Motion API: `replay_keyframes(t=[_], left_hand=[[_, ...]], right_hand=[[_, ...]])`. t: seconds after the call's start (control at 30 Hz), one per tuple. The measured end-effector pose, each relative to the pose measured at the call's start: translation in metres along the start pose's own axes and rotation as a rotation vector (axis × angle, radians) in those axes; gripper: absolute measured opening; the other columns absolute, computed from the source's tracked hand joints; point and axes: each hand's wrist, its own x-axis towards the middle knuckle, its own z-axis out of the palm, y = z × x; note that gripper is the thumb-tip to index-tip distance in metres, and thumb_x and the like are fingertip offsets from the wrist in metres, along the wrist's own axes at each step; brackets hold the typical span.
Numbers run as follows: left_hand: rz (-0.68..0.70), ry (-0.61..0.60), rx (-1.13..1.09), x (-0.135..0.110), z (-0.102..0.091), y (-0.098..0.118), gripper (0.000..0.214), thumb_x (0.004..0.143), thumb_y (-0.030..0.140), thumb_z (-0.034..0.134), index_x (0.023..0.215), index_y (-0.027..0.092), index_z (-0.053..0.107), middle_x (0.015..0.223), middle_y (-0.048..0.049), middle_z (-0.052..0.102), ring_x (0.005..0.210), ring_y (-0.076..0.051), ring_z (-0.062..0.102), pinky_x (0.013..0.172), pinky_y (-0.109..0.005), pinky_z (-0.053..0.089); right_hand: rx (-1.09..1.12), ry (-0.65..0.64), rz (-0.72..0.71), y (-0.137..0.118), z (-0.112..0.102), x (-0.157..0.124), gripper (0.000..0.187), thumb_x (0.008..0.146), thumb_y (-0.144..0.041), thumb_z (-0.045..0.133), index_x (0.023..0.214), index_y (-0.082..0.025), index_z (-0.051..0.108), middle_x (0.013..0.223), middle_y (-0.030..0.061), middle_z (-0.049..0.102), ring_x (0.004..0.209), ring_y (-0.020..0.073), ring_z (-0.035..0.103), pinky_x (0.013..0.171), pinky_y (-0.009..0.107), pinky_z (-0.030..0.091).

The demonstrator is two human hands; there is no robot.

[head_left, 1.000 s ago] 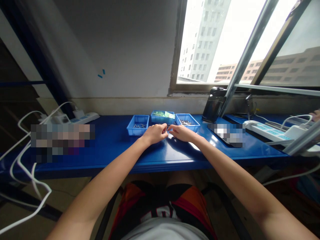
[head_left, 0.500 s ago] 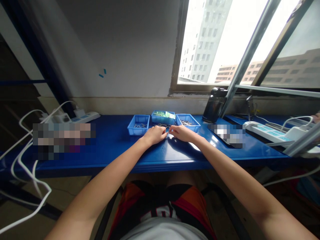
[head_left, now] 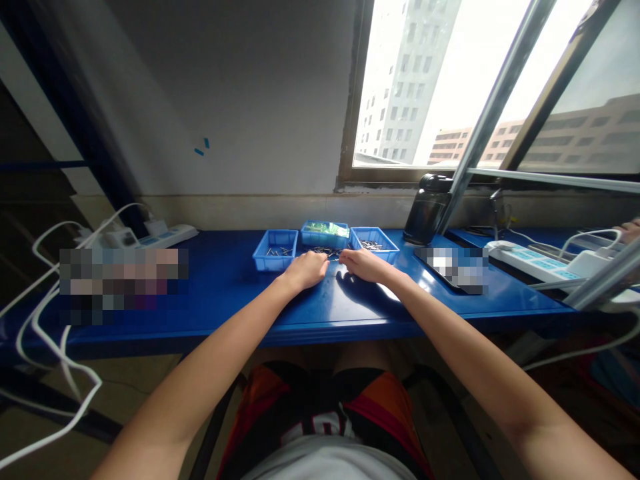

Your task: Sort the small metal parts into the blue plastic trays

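My left hand (head_left: 307,269) rests low over the blue table, its fingers curled together; whatever they pinch is too small to name. Facing it across a small gap, my right hand (head_left: 367,265) has its thumb and fingertips pressed together, and their contents are hidden too. Beyond both hands lies a loose pile of small dark metal pieces (head_left: 327,251). A blue bin (head_left: 275,263) with a few similar pieces stands left of the pile, and another blue bin (head_left: 387,254) with more pieces stands at the right. Behind the pile, a third blue bin (head_left: 312,235) holds a shiny green packet (head_left: 334,229).
A black bottle (head_left: 427,210) stands near the window. On the right are a blurred-out flat object (head_left: 473,288) and a white power strip (head_left: 537,261). White cables (head_left: 75,363) hang at the left edge. Part of another person's hand (head_left: 631,230) shows far right.
My hands have moved slightly apart; before, their fingertips nearly met. The whole view has shifted a little. The bins have stayed in place.
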Motion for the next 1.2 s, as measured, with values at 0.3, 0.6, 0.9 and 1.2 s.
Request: replay_keyframes(t=[0.3,0.6,0.9,1.2], left_hand=[[-0.019,-0.028,-0.033,-0.0013,-0.0045,0.0021,0.031,0.089,0.029,0.032,0.090,0.016,0.060,0.089,-0.0115,0.066,0.082,-0.023,0.063,0.070,-0.029,0.046],[0.035,-0.032,-0.044,-0.0016,-0.0068,0.0002,0.018,0.082,0.023,0.043,0.081,0.019,0.061,0.086,-0.0057,0.067,0.079,-0.018,0.063,0.066,-0.023,0.045],[0.013,-0.002,-0.014,-0.0002,-0.0011,-0.0006,0.034,0.090,0.034,0.029,0.091,0.018,0.059,0.090,-0.0102,0.066,0.083,-0.024,0.063,0.070,-0.030,0.046],[0.053,0.061,-0.066,-0.0016,-0.0063,0.0017,0.028,0.088,0.036,0.036,0.099,0.021,0.058,0.095,-0.0063,0.065,0.084,-0.021,0.062,0.070,-0.027,0.046]], right_hand=[[0.057,0.010,-0.001,0.0003,0.0004,0.0001,0.023,0.087,-0.026,0.037,0.088,-0.018,0.058,0.061,0.0005,0.061,0.054,0.0104,0.052,0.057,0.020,0.036],[-0.001,-0.023,0.012,0.0021,0.0032,0.0013,0.014,0.081,-0.025,0.048,0.092,-0.019,0.056,0.065,-0.0010,0.062,0.055,0.0098,0.051,0.052,0.018,0.032],[0.024,-0.003,0.008,0.0025,0.0026,0.0003,0.025,0.088,-0.031,0.038,0.092,-0.019,0.059,0.062,0.0010,0.062,0.054,0.0106,0.052,0.052,0.019,0.033],[0.104,-0.011,-0.047,0.0009,0.0002,0.0003,0.030,0.089,-0.035,0.036,0.092,-0.017,0.061,0.061,0.0016,0.062,0.054,0.0106,0.053,0.057,0.020,0.036]])
